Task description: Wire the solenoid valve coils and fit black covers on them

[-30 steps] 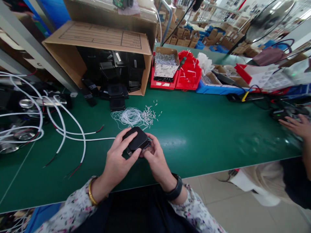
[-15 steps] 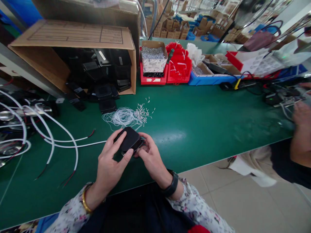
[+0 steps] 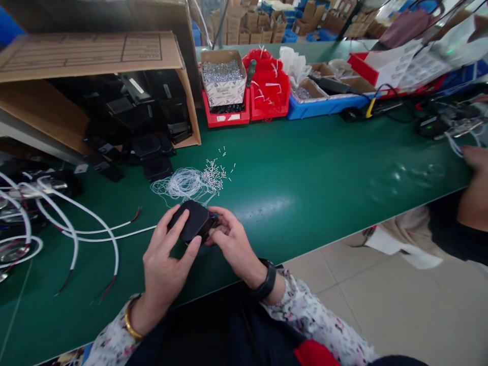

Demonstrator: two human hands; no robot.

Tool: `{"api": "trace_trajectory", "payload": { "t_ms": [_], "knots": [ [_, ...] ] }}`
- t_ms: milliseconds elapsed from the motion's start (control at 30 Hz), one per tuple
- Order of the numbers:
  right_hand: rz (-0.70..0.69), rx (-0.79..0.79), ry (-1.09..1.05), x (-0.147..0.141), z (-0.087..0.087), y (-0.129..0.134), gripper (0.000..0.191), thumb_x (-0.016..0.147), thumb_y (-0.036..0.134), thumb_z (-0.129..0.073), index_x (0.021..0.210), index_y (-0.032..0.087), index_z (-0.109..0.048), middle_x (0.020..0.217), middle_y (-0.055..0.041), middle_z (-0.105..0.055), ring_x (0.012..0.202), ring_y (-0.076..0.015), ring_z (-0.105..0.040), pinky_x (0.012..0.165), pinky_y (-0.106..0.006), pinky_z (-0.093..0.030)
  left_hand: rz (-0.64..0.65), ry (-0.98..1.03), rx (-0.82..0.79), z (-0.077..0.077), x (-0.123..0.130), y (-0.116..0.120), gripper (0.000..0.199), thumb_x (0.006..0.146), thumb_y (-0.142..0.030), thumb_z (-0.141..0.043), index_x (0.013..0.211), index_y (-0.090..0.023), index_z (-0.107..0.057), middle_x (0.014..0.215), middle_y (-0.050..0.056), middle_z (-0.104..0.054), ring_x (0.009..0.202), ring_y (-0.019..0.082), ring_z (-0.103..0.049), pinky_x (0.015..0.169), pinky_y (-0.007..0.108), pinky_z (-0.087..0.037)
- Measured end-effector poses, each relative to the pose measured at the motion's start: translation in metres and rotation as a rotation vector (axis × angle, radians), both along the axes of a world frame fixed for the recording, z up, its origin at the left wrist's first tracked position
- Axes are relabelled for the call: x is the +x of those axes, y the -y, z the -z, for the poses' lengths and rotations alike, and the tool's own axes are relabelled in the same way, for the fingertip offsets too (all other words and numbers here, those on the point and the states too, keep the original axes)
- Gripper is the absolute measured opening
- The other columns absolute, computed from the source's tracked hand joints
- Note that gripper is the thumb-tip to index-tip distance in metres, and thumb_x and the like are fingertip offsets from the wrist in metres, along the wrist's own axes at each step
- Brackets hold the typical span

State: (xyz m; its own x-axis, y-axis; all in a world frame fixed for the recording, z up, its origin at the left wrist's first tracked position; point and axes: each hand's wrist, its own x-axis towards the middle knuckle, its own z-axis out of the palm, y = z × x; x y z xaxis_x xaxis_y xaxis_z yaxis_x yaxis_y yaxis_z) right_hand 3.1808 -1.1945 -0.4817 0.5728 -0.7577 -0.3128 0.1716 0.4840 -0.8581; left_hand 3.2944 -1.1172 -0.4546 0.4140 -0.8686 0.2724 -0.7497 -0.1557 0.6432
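Between my hands is a black box-like housing (image 3: 193, 219) with clipped corners, its flat face turned up. My left hand (image 3: 166, 254) grips it from the left, with fingers over the top and thumb along the near edge. At the housing's right side, the fingers of my right hand (image 3: 231, 241) are bent and pressed together against its edge; whatever small part they may pinch there is hidden. Just beyond the housing lie a loose coil of thin clear line (image 3: 186, 184) and a scatter of small screws (image 3: 214, 177) on the green table (image 3: 301, 188).
A cardboard box (image 3: 192, 109) of black housings lies on its side at back left. White cables (image 3: 114, 249) with bare ends spread at left. Red bins (image 3: 229, 119) and a blue tray (image 3: 324, 107) line the back. Another person's hand (image 3: 476, 157) works at far right.
The camera view has shifted slightly, so the bench contents appear displaced. Both hands keep hold of the housing, and my right fingers have shifted a little at its right edge.
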Motion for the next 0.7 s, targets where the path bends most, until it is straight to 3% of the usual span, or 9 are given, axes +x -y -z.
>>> {"api": "trace_trajectory", "payload": {
  "t_ms": [100, 267, 533, 700],
  "knots": [
    [0.006, 0.004, 0.010, 0.000, 0.000, 0.001, 0.040, 0.071, 0.014, -0.053, 0.110, 0.023, -0.052, 0.087, 0.0013, -0.059, 0.058, -0.0074, -0.056, 0.058, -0.022, -0.047, -0.028, -0.071, 0.007, -0.004, 0.002, 0.003, 0.040, 0.084, -0.029, -0.054, 0.123, -0.022, -0.050, 0.132, 0.008, -0.045, 0.121, 0.025, -0.044, 0.106, 0.042, -0.032],
    [-0.031, 0.005, -0.005, -0.004, 0.002, 0.005, 0.039, 0.072, 0.018, -0.054, 0.110, 0.022, -0.052, 0.088, 0.0002, -0.059, 0.058, -0.0078, -0.056, 0.057, -0.023, -0.048, -0.098, -0.289, -0.036, -0.003, 0.005, 0.010, 0.034, 0.084, -0.034, -0.053, 0.114, -0.018, -0.053, 0.119, 0.009, -0.052, 0.111, 0.024, -0.051, 0.095, 0.038, -0.044],
    [-0.107, -0.059, -0.076, -0.007, -0.005, -0.002, 0.056, 0.067, 0.015, -0.060, 0.119, 0.024, -0.041, 0.096, -0.0008, -0.056, 0.062, -0.0075, -0.053, 0.057, -0.022, -0.044, -0.135, -0.292, -0.068, -0.002, 0.000, 0.012, 0.033, 0.080, -0.032, -0.056, 0.110, -0.018, -0.053, 0.116, 0.009, -0.052, 0.110, 0.024, -0.051, 0.091, 0.037, -0.047],
    [-0.085, -0.063, -0.092, -0.002, -0.006, -0.005, 0.053, 0.067, 0.013, -0.056, 0.117, 0.024, -0.040, 0.100, -0.0013, -0.054, 0.060, -0.0063, -0.051, 0.051, -0.020, -0.039, -0.121, -0.272, -0.067, -0.004, -0.001, 0.012, 0.033, 0.080, -0.032, -0.056, 0.110, -0.018, -0.053, 0.116, 0.009, -0.051, 0.110, 0.024, -0.051, 0.089, 0.036, -0.048]
  ]
}}
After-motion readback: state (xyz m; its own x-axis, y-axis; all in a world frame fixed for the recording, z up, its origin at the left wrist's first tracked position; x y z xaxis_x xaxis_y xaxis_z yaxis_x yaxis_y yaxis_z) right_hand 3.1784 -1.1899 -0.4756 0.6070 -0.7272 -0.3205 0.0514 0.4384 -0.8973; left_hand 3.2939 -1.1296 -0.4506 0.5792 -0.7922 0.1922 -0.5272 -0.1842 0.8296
